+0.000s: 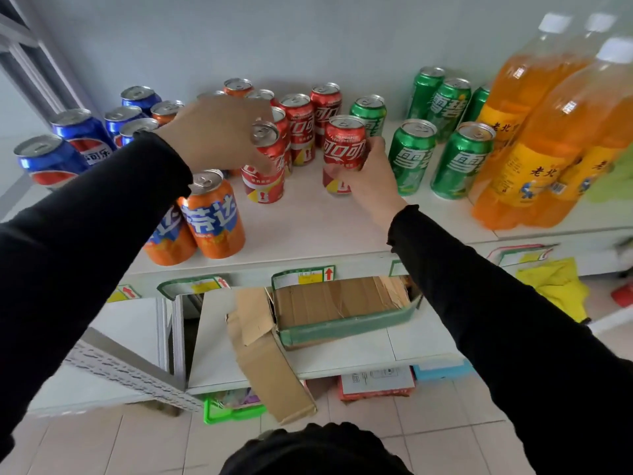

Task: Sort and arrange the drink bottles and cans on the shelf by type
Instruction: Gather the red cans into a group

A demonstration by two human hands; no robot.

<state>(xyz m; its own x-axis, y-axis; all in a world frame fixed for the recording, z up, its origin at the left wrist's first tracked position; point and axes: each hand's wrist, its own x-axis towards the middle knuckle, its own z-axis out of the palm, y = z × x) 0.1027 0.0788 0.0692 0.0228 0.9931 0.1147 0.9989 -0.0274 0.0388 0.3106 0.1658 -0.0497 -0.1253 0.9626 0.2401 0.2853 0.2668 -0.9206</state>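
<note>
My left hand [212, 132] grips a red cola can [269, 149] tilted over another red cola can [263, 186] standing on the white shelf [308, 228]. My right hand [366, 176] holds a second red cola can [344, 145] stacked on or just above a red can [334, 186] beneath it. More red cola cans [299, 128] stand behind. Blue cola cans [82, 135] cluster at the left, orange soda cans [214, 217] at the front left, green soda cans [411, 156] to the right, and tall orange drink bottles [534, 142] at the far right.
A lower shelf holds an open cardboard box [339, 306] with a loose flap hanging down. Price tag holders [303, 275] line the shelf's front edge. A yellow cloth [555, 286] lies lower right. A green basket [233, 409] and packets sit on the tiled floor.
</note>
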